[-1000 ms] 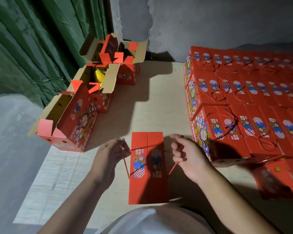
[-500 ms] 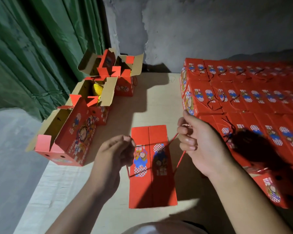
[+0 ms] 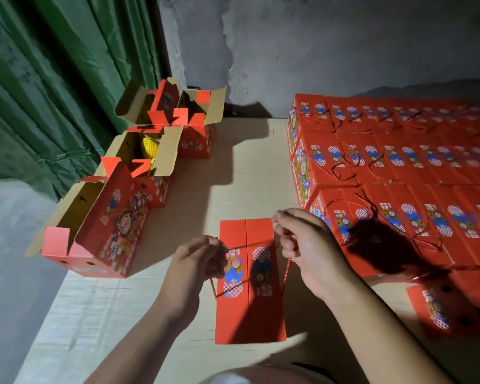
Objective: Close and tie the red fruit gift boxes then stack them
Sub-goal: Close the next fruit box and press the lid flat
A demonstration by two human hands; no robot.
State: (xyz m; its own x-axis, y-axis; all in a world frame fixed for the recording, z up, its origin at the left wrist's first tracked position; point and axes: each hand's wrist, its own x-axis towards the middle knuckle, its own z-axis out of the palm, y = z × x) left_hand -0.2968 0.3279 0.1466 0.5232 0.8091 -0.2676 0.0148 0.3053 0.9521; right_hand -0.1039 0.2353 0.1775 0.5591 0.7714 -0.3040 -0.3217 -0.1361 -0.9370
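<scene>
Head view: a closed box (image 3: 250,284) lies on the table (image 3: 241,173) right in front of the person, flaps folded flat, long side pointing away. A red cord (image 3: 287,268) runs across its top. The left hand (image 3: 194,261) has its fingers curled and pinches one end of the cord at the box's left edge; the right hand (image 3: 302,245) grips the other end at the right edge, fingers clenched round it, with a length dangling below. Both hands sit just above the lid and pull outward, likely to draw the cord taut over the seam so the flaps stay down while a knot is made. The knot does not look finished yet.

To the right, tied boxes (image 3: 399,167) stand packed in tight rows and layers against the wall, cords lying loose on top; that stack is near enough that this box should join it. To the left, three open boxes (image 3: 108,220) wait in a line with flaps up, one showing yellow netted fruit (image 3: 149,146), probably kept within reach as the next ones to close.
</scene>
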